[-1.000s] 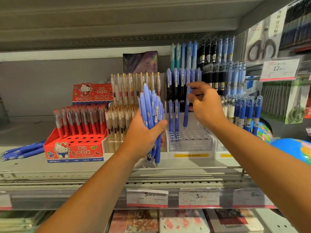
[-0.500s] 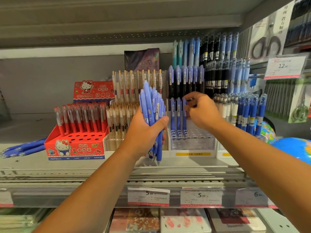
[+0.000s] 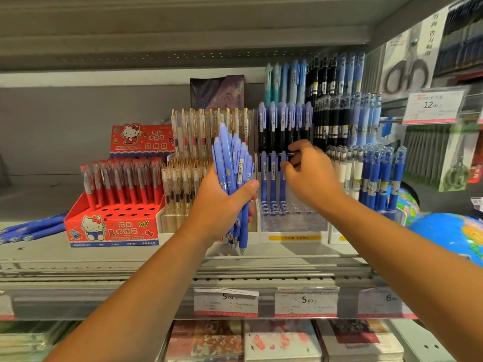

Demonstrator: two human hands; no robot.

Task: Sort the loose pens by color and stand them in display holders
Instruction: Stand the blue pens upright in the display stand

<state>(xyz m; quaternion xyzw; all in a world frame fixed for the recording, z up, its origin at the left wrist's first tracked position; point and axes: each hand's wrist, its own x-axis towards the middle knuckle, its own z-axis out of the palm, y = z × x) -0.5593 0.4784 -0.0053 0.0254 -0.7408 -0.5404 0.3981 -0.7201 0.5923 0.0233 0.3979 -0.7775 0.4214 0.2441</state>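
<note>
The bundle of loose blue pens (image 3: 231, 178) sits upright in the left hand (image 3: 219, 207), whose fingers and thumb are wrapped tight around the barrels; the pens overlap too much for an exact count, with the caps fanned above the fist and the tips poking out below it. Just right of that hand, 3 standing blue pens (image 3: 272, 178) fill the front row of a clear display holder (image 3: 292, 226) with a white base and yellow label. The right hand (image 3: 311, 178) reaches to the top of the third pen (image 3: 282, 186), the 1 nearest to it, its fingers curled at the cap; motion blur hides whether they pinch it or only touch it. Behind and above this hand, a raised tier holds a row of dark pens with purple caps (image 3: 285, 121). To the right of the right hand stands another holder of capped blue pens (image 3: 379, 178), and beyond it 1 globe (image 3: 449, 236). Left of the left hand, a holder carries clear pens with gold clips (image 3: 183, 184), then a red cartoon-cat box (image 3: 112, 228) with red pens in its back rows. Far left of it, a few more blue pens (image 3: 31, 228) lie flat on the shelf (image 3: 156, 257). Below both hands, 3 price tags (image 3: 226, 301) line the shelf edge.
</note>
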